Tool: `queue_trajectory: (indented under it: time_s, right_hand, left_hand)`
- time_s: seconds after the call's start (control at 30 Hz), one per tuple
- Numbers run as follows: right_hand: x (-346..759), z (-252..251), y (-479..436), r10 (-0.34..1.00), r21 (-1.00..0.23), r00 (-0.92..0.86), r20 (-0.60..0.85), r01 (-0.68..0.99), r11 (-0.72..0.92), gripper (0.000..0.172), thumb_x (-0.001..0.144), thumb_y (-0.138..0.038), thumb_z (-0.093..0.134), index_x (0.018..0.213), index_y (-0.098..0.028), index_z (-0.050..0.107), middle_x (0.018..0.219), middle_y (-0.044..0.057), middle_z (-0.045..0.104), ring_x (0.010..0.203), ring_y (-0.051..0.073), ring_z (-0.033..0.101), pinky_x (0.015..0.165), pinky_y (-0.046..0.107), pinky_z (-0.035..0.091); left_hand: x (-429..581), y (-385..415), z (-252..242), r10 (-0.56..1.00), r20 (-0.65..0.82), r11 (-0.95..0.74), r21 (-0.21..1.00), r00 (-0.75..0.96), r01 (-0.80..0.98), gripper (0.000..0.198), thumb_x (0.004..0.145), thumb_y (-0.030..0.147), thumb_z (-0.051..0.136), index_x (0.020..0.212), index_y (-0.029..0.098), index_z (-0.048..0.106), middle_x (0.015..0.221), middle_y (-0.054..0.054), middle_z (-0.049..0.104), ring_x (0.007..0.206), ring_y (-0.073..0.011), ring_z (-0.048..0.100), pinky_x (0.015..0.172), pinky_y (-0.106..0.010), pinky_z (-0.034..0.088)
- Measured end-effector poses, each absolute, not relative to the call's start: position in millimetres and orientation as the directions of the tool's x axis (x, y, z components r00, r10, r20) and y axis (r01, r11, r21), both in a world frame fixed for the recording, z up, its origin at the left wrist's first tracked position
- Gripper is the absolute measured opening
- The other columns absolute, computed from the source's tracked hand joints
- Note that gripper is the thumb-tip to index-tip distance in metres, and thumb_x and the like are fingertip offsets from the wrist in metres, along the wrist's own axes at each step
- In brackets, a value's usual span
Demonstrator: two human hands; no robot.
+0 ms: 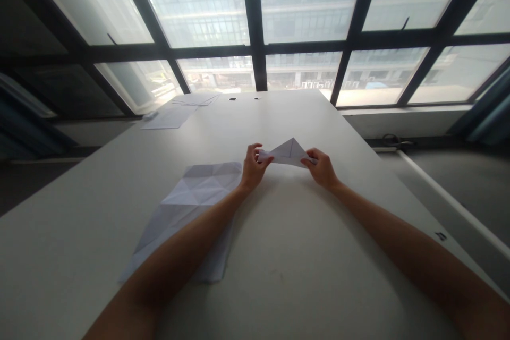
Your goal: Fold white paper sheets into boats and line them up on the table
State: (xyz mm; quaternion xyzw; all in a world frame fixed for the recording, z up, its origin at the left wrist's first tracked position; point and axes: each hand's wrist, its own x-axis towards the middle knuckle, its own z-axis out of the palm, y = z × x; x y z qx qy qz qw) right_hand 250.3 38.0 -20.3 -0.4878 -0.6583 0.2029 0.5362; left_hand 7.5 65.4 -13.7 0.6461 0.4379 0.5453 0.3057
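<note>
Between my two hands is a folded white paper (289,152), with a triangular peak pointing away from me and a crease down its middle. My left hand (254,166) pinches its left end between thumb and fingers. At the right end, my right hand (321,166) grips the paper the same way. The paper appears lifted a little above the white table (279,234). Left of it lies a creased, unfolded white sheet (191,199), partly covered by my left forearm.
Several flat white sheets (171,116) lie at the far left corner of the table. Two small dark spots mark the far edge, and a small dark mark (441,236) sits near the right edge. Large framed windows (255,53) stand beyond the table.
</note>
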Motion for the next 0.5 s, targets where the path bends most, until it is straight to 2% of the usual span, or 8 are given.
queue_trajectory:
  time_s: [0.1,0.17,0.23,0.33,0.4,0.5]
  right_hand:
    - [252,-19,38,0.845,-0.763,0.071,0.53,0.475,0.438,0.017,0.08,-0.034,0.063,0.089,-0.019,0.063,0.083,0.003,0.067,0.08,0.021,0.062,0.075,0.033,0.048]
    - [253,-18,39,0.839,-0.749,0.077,0.539,0.5,0.435,0.017,0.08,-0.034,0.063,0.088,-0.019,0.063,0.083,0.003,0.067,0.079,0.021,0.062,0.076,0.033,0.048]
    - [256,-17,40,0.836,-0.744,0.08,0.543,0.508,0.435,0.017,0.08,-0.034,0.063,0.088,-0.019,0.064,0.083,0.003,0.068,0.079,0.022,0.062,0.076,0.034,0.048]
    - [260,-16,42,0.834,-0.745,0.093,0.544,0.511,0.429,0.017,0.08,-0.034,0.063,0.088,-0.019,0.064,0.083,0.004,0.069,0.079,0.022,0.062,0.075,0.034,0.048]
    - [262,-16,43,0.832,-0.741,0.09,0.548,0.513,0.433,0.017,0.08,-0.034,0.063,0.088,-0.019,0.064,0.083,0.003,0.069,0.079,0.022,0.063,0.076,0.034,0.048]
    - [264,-17,44,0.827,-0.729,0.06,0.559,0.512,0.455,0.017,0.081,-0.035,0.063,0.088,-0.019,0.064,0.084,0.004,0.068,0.081,0.022,0.063,0.077,0.034,0.048]
  left_hand:
    - [7,67,-10,0.93,0.364,-0.366,0.927,0.047,0.082,0.039,0.088,0.05,0.061,0.11,0.019,0.056,0.092,-0.003,0.059,0.079,-0.0145,0.065,0.068,-0.028,0.059]
    - [5,68,-8,0.953,0.298,-0.299,0.954,0.043,0.013,0.041,0.092,0.055,0.051,0.107,0.018,0.058,0.092,-0.004,0.061,0.081,-0.015,0.065,0.07,-0.031,0.061]
    - [3,69,-7,0.971,0.23,-0.229,0.973,0.064,-0.023,0.042,0.089,0.055,0.056,0.107,0.017,0.059,0.095,-0.005,0.064,0.083,-0.0151,0.066,0.074,-0.034,0.061]
    - [1,71,-10,0.98,0.163,-0.163,0.987,0.113,-0.012,0.042,0.073,0.048,0.076,0.096,0.015,0.064,0.091,-0.006,0.069,0.079,-0.0148,0.067,0.076,-0.033,0.058]
    - [0,71,-11,0.982,0.146,-0.151,0.988,0.119,0.042,0.036,0.069,0.043,0.079,0.086,0.014,0.066,0.081,-0.004,0.069,0.071,-0.0135,0.065,0.07,-0.028,0.056]
    - [0,69,-12,0.98,0.176,-0.189,0.971,0.097,0.147,0.027,0.071,0.038,0.075,0.083,0.015,0.067,0.073,-0.002,0.068,0.063,-0.0118,0.061,0.06,-0.023,0.05]
